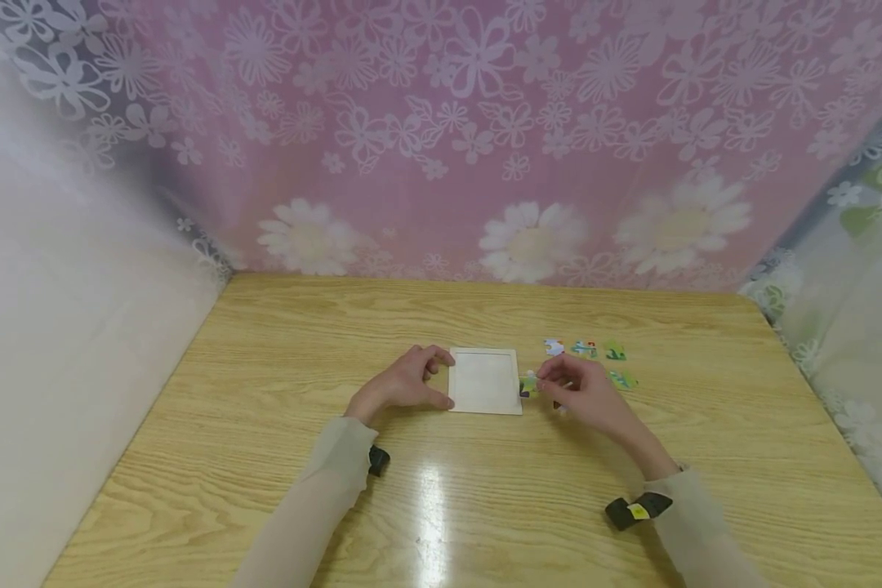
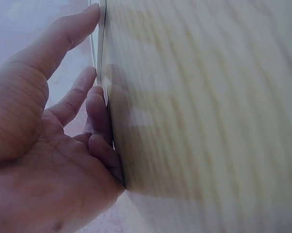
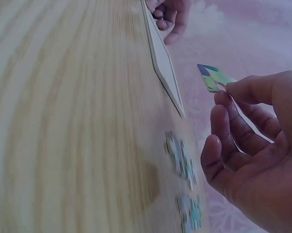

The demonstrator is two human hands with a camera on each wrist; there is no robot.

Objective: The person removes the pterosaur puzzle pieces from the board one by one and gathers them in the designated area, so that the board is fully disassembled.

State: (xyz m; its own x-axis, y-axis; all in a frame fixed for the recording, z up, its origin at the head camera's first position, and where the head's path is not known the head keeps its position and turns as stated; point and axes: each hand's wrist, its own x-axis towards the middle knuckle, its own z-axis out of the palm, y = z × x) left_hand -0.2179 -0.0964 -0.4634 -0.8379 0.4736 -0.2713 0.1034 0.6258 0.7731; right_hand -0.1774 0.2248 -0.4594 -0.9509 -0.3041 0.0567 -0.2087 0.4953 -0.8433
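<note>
A pale square puzzle tray (image 1: 484,381) with a raised rim lies flat on the table, its inside bare. My left hand (image 1: 412,377) rests at its left side, thumb and index finger spread and touching the rim near two corners. In the left wrist view, the other fingers of that left hand (image 2: 63,126) bend loosely beside the tray's edge. Just over the tray's right edge, my right hand (image 1: 582,392) pinches a green and purple jigsaw piece (image 3: 213,79) between thumb and index finger. The piece is raised and tilted in the right wrist view.
Right of the tray lie several loose jigsaw pieces, including a white one (image 1: 554,347), a green one (image 1: 615,351) and another green one (image 1: 621,379). One is partly hidden under my right hand. A flowered curtain (image 1: 441,163) hangs behind the wooden table (image 1: 323,327).
</note>
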